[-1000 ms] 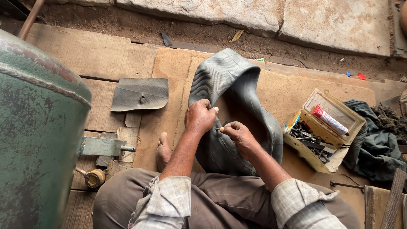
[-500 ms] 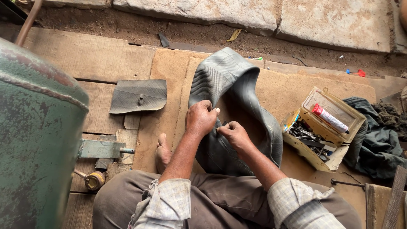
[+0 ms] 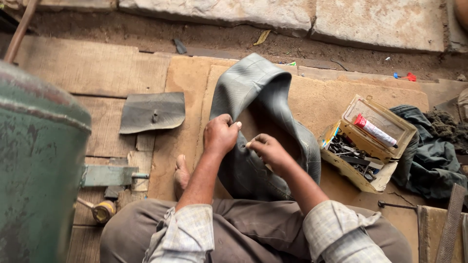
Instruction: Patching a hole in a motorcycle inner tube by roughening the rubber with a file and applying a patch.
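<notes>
A grey rubber inner tube lies folded in an arch on the wooden boards in front of my lap. My left hand is closed on the tube's left limb, pinching the rubber with the thumb up. My right hand rests against the tube just to the right, fingers curled on the rubber close to the left thumb. Whether it holds a small item between its fingertips is hidden. My bare foot shows beside the left forearm.
A flat piece of cut rubber lies on the planks at left. A large green metal tank fills the left edge. An open yellowish box holds a tube of glue and small metal parts. Dark cloth lies at right.
Both hands stay on the inner tube and have shifted only slightly; the view has drifted a little.
</notes>
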